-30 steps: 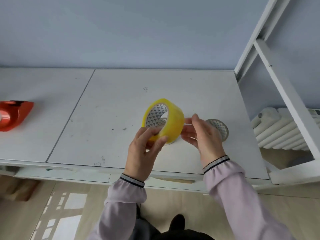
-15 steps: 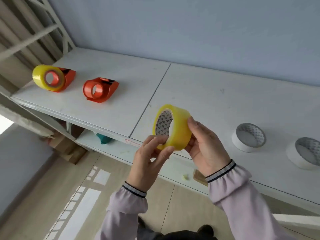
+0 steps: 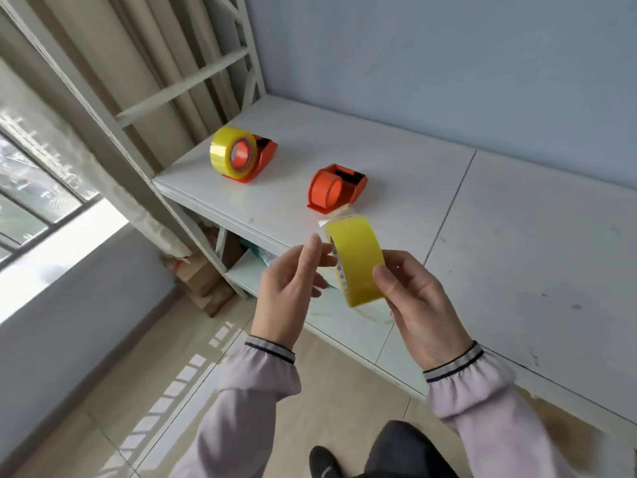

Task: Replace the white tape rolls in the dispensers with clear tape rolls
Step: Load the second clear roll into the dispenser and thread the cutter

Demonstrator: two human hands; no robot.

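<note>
A yellowish clear tape roll is held edge-on in the air before the white table. My right hand grips its outer face from the right. My left hand touches the roll's left side with its fingertips. A short loose tape end sticks up from the top of the roll. An orange dispenser with no roll on its hub stands on the table just beyond the roll. Farther left, a second orange dispenser carries a yellowish clear roll.
A white metal frame rises at the table's left end, with a curtain and a window behind it. A lower shelf runs under the tabletop. Cardboard boxes sit on the tiled floor below the left end.
The view has swung left: the two white rolls on the table have left the frame and the dispensers are closer. The held roll has turned edge-on and moved toward the dispenser without a roll.
</note>
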